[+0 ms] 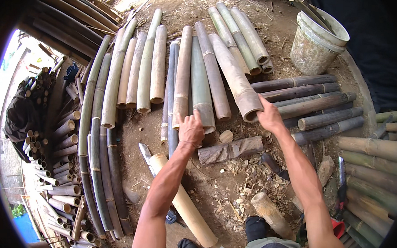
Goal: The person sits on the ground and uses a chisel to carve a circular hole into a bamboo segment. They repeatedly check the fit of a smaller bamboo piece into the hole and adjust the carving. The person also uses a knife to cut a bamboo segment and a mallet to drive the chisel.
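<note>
Your right hand (268, 115) clasps thick tan bamboo culm (232, 70) by lower end; your left hand (191, 130), fingers curled, at green-gray bamboo culm (201, 85), hold unclear.

A bamboo workshop is showing: pale wood chips (243, 202) are littering the brown dirt floor (130, 148) below the right hand (270, 115); round greenish-brown bamboo tubes (238, 38) are lying beyond.
</note>
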A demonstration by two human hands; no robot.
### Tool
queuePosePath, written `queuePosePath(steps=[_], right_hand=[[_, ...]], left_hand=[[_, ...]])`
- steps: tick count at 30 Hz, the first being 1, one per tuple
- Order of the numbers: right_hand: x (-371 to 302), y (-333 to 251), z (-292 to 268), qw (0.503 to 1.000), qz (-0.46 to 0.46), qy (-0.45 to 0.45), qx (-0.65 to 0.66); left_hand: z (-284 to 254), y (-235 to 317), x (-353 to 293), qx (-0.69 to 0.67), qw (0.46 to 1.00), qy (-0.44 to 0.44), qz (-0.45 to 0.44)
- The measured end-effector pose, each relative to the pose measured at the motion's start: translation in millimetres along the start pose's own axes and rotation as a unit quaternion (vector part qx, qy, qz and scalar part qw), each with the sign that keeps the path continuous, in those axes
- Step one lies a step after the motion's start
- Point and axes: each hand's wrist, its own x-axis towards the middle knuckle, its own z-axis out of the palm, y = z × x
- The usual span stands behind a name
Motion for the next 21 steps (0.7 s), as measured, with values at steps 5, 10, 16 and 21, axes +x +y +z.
queuePosePath(steps=[5,10,16,21], right_hand=[[-100.2,-64.9,-43.1,0.746,0.194,-0.055,0.635],[-215.1,-85.9,-38.7,0.689,0.204,-0.074,0.691],[-225.8,-32.0,-40.9,0.482,0.147,-0.259,0.824],[-156.9,-42.2,-24.8,0.832,0.256,-0.227,0.437]], left_hand=[[-78.4,3.9,-66.6,-0.304,0.944,0.011,-0.130],[-86.5,45.9,-191.2,-0.682,0.711,-0.068,-0.160],[-32.2,34.9,-244.0,-0.933,0.267,-0.236,-0.055],[-23.5,66.3,-185.6,-0.765,0.528,-0.259,-0.260]])
